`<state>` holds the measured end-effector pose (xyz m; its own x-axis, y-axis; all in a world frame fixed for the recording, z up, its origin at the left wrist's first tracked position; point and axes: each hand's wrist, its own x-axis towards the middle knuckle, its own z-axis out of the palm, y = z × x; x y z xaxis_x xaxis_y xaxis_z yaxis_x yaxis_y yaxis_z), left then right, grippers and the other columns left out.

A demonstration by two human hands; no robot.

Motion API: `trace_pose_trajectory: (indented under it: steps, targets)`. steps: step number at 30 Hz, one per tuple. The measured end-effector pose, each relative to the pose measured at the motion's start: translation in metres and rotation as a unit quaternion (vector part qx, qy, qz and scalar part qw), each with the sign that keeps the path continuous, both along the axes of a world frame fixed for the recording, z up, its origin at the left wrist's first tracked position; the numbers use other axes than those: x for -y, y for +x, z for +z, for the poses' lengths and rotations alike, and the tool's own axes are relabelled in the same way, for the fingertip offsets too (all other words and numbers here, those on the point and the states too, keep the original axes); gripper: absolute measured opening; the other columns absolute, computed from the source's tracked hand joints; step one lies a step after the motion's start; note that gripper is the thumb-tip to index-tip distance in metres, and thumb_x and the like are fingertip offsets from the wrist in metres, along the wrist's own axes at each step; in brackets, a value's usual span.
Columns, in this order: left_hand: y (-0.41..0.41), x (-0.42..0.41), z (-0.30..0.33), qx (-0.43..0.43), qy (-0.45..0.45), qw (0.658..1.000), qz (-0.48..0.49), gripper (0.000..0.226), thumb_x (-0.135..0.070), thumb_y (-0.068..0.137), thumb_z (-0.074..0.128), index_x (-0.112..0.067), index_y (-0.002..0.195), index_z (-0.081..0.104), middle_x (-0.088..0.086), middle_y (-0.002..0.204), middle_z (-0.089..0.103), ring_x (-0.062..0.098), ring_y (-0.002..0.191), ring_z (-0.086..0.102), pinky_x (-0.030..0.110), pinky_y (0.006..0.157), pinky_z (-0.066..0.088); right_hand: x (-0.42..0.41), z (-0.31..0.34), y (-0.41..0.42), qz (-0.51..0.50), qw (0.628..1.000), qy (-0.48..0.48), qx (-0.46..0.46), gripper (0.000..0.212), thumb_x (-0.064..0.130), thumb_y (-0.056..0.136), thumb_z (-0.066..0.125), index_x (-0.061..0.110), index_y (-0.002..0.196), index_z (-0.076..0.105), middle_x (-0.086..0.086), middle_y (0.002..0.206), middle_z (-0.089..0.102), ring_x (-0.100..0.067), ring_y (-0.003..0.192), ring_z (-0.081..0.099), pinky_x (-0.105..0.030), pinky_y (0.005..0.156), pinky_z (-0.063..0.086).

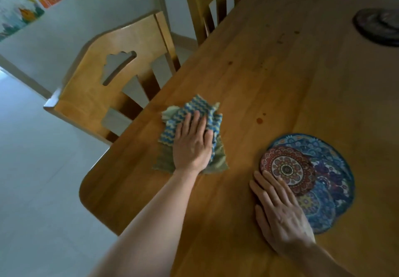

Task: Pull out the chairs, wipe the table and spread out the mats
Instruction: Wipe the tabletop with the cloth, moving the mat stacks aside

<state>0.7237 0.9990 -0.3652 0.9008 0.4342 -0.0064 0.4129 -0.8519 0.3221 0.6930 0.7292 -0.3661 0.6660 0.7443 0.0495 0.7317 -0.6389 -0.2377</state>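
Observation:
My left hand (192, 145) lies flat, fingers straight, pressing a crumpled blue-and-yellow zigzag cloth (192, 114) onto the wooden table (269, 78) near its left edge. My right hand (278, 209) rests flat with straight fingers on the left rim of a stack of round patterned mats: a small red mat (287, 168) on top of larger blue mats (332, 168). Small dark stains (259, 120) mark the wood between cloth and mats. Two wooden chairs stand at the table's left side, the nearer chair (103, 86) and the farther chair (209, 6).
A dark round object (377, 26) lies at the table's far right. Pale tiled floor (32, 168) spreads to the left of the chairs. A white wall with colourful posters (19, 6) stands behind them.

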Motion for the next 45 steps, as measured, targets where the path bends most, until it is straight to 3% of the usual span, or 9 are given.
trace_pose_trajectory:
  steps: [4, 8, 14, 22, 25, 29, 34, 40, 45]
  targets:
    - [-0.039, 0.059, -0.002, -0.014, 0.021, 0.991, -0.133, 0.055, -0.046, 0.104, 0.018, -0.026, 0.152, 0.035, -0.008, 0.162, 0.02, 0.012, 0.151, 0.008, 0.037, 0.12, 0.005, 0.001, 0.002, -0.003, -0.005, 1.0, 0.001, -0.002, 0.054, 0.033, 0.098, 0.034, 0.014, 0.148, 0.04, -0.002, 0.157, 0.032, -0.02, 0.148, 0.021, -0.044, 0.118, 0.02]
    - [-0.1, 0.05, -0.003, -0.05, 0.051, 0.985, -0.156, 0.056, -0.051, 0.103, 0.018, -0.029, 0.154, 0.027, -0.01, 0.163, 0.014, 0.011, 0.151, 0.004, 0.041, 0.12, 0.015, -0.001, 0.001, -0.002, -0.015, 1.0, -0.005, -0.009, 0.053, 0.033, 0.099, 0.034, 0.014, 0.149, 0.039, -0.002, 0.158, 0.032, -0.019, 0.149, 0.019, -0.044, 0.118, 0.02]
    - [-0.131, -0.016, 0.0, -0.094, 0.065, 0.989, -0.093, 0.062, -0.056, 0.097, 0.021, -0.031, 0.154, 0.027, -0.006, 0.164, 0.013, 0.017, 0.152, 0.002, 0.046, 0.121, 0.012, -0.001, 0.003, -0.005, -0.028, 0.999, -0.019, -0.021, 0.053, 0.035, 0.101, 0.031, 0.015, 0.15, 0.037, -0.002, 0.159, 0.028, -0.018, 0.15, 0.014, -0.043, 0.119, 0.016]
    - [0.003, -0.057, -0.003, -0.083, 0.049, 0.994, 0.043, 0.068, -0.059, 0.095, 0.012, -0.031, 0.156, 0.018, -0.001, 0.165, 0.008, 0.024, 0.152, 0.003, 0.049, 0.122, 0.003, -0.004, 0.014, 0.003, -0.077, 0.99, 0.094, -0.074, 0.051, 0.032, 0.098, 0.042, 0.017, 0.147, 0.04, -0.002, 0.16, 0.025, -0.018, 0.144, 0.029, -0.039, 0.113, 0.032]
    - [0.02, -0.017, 0.0, -0.061, 0.049, 0.996, -0.047, 0.067, -0.057, 0.097, 0.011, -0.026, 0.156, 0.021, -0.001, 0.165, 0.008, 0.023, 0.152, 0.002, 0.047, 0.122, 0.005, -0.018, 0.029, 0.023, -0.224, 0.96, 0.163, -0.024, 0.043, 0.034, 0.098, 0.038, 0.017, 0.135, 0.054, 0.0, 0.151, 0.039, -0.021, 0.131, 0.043, -0.037, 0.1, 0.04]
    - [-0.027, 0.023, 0.0, -0.064, 0.045, 0.979, -0.19, 0.063, -0.059, 0.1, 0.013, -0.03, 0.156, 0.019, -0.007, 0.165, 0.004, 0.019, 0.152, -0.002, 0.044, 0.12, 0.007, -0.034, 0.021, 0.055, -0.397, 0.913, 0.078, -0.049, 0.054, 0.046, 0.098, 0.027, 0.019, 0.142, 0.045, -0.001, 0.158, 0.028, -0.023, 0.144, 0.02, -0.046, 0.115, 0.021]
    - [-0.074, -0.041, -0.004, -0.076, 0.044, 0.952, -0.294, 0.061, -0.064, 0.098, 0.022, -0.043, 0.154, 0.016, -0.017, 0.164, 0.004, 0.015, 0.152, 0.001, 0.045, 0.117, 0.009, -0.045, 0.007, 0.056, -0.435, 0.899, -0.036, -0.016, 0.064, 0.054, 0.096, 0.022, 0.017, 0.145, 0.041, -0.007, 0.158, 0.03, -0.025, 0.147, 0.02, -0.043, 0.12, 0.011]
    - [0.01, -0.103, -0.005, -0.059, 0.058, 0.983, -0.166, 0.068, -0.062, 0.095, 0.014, -0.031, 0.156, 0.019, -0.004, 0.165, 0.007, 0.019, 0.152, 0.0, 0.047, 0.122, 0.006, -0.049, 0.009, 0.058, -0.439, 0.897, -0.041, -0.002, 0.063, 0.052, 0.095, 0.026, 0.015, 0.144, 0.043, -0.009, 0.156, 0.033, -0.026, 0.146, 0.023, -0.044, 0.12, 0.014]
    - [0.089, -0.08, -0.002, -0.03, 0.029, 0.992, -0.119, 0.069, -0.054, 0.094, 0.018, -0.024, 0.156, 0.022, -0.001, 0.164, 0.012, 0.019, 0.152, 0.004, 0.041, 0.122, 0.002, -0.05, 0.01, 0.058, -0.443, 0.895, -0.038, 0.007, 0.06, 0.048, 0.095, 0.032, 0.014, 0.142, 0.045, -0.008, 0.155, 0.035, -0.026, 0.145, 0.026, -0.045, 0.119, 0.017]
